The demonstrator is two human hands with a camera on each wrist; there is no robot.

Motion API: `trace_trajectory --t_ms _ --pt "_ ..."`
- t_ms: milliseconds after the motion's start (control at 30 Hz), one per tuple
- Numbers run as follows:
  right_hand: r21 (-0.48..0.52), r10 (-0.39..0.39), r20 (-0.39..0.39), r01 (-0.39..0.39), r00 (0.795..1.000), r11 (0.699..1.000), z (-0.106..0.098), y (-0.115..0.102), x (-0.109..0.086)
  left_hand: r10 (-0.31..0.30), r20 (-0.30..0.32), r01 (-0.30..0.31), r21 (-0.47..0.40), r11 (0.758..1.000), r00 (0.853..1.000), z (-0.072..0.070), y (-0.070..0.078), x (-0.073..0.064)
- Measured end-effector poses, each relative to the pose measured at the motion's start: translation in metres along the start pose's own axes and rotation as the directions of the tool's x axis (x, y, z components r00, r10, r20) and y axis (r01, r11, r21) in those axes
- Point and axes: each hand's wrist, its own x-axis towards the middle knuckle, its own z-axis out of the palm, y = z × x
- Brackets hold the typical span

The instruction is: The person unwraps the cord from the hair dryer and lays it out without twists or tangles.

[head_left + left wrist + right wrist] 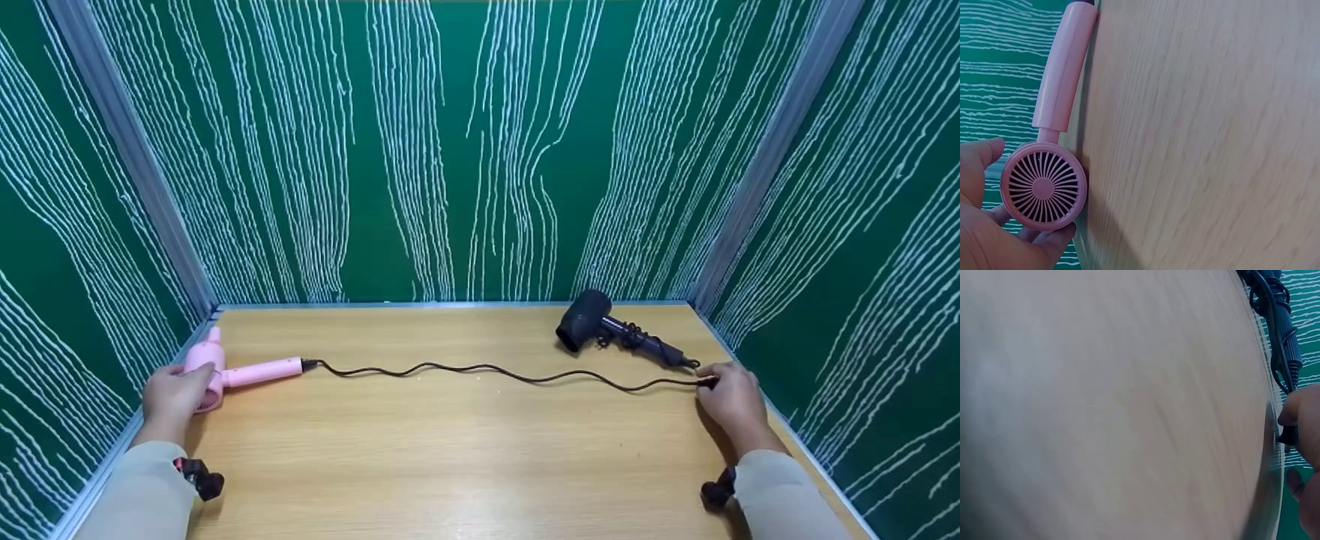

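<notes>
A pink hair dryer [262, 372] lies at the table's left side, its handle pointing right. My left hand [174, 397] grips its barrel, thumb over the top in the head view. The left wrist view shows the round slotted grille [1043, 189] with fingers of that hand [999, 236] around it. From the handle a black cord [487, 367] runs in loose waves across the table. My right hand [733, 401] pinches the cord's plug [707, 382] at the right side. Just beyond that hand lies a dark hair dryer [586, 319], its own cord wound round the handle.
The wooden table [480, 465] is bounded by green panels [517, 187] with white wavy lines on the back and both sides. Grey metal posts [135, 150] stand at the back corners. A small black device [201, 478] sits on each sleeve.
</notes>
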Motion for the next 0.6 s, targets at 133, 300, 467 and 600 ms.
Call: trace_trajectory --t_ms 133,300,467,600 --pt "-0.043 -0.030 -0.011 0.030 0.999 0.999 0.0003 0.0012 -0.0006 0.003 -0.004 -0.003 -0.011 1.000 1.000 0.0010 -0.0019 -0.0013" --pt "-0.065 -0.047 0.020 0.048 0.999 0.997 -0.0010 0.0045 -0.0013 -0.009 -0.006 0.009 -0.016 1.000 1.000 0.0010 -0.0025 -0.0018" --pt "-0.046 -0.058 0.100 0.063 0.993 0.997 -0.0023 0.0073 -0.0031 -0.015 -0.003 0.015 -0.024 1.000 1.000 -0.0005 -0.0025 -0.0020" --pt "-0.021 -0.068 0.170 0.072 0.983 0.997 -0.0059 0.0084 -0.0040 -0.018 0.004 0.018 -0.036 0.999 1.000 -0.0014 -0.0028 -0.0029"
